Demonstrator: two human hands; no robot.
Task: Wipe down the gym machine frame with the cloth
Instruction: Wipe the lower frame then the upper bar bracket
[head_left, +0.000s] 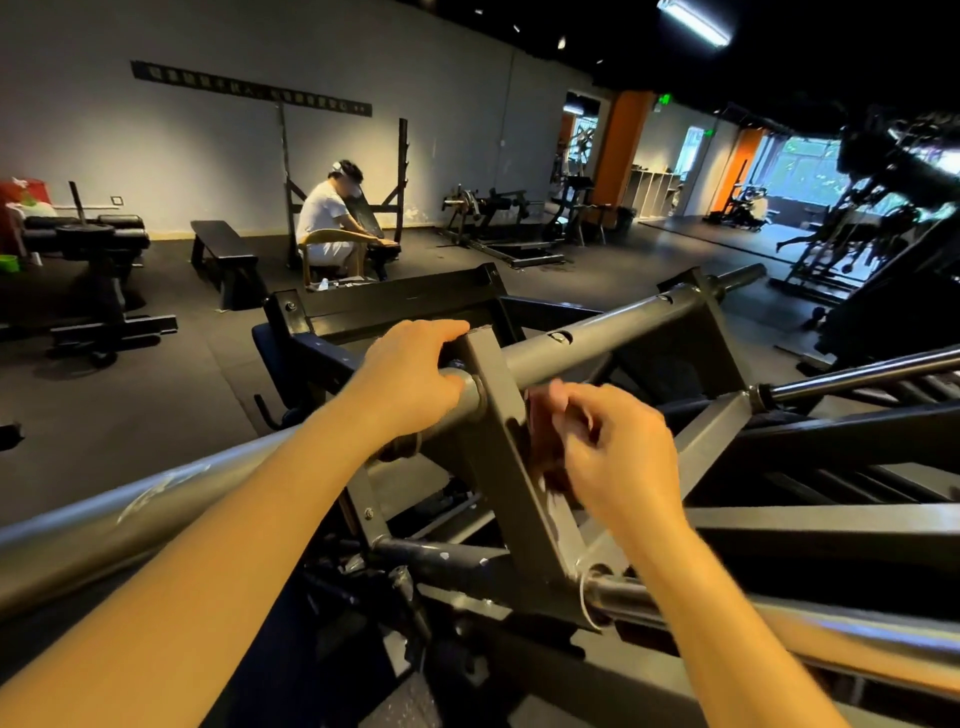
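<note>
The grey gym machine frame (613, 332) fills the foreground, with a round crossbar running up to the right and a flat bracket (498, 415) crossing it. My left hand (410, 379) grips the crossbar's end, just left of the bracket. My right hand (608, 447) is blurred and holds a dark brownish cloth (543, 441) against the bracket's right side. Most of the cloth is hidden behind my fingers.
A silver bar (104, 519) runs across the lower left and another bar (831, 618) across the lower right. A person in white (327, 218) sits at a rack in the back. Benches (223, 249) and other machines (493, 218) stand on the dark floor.
</note>
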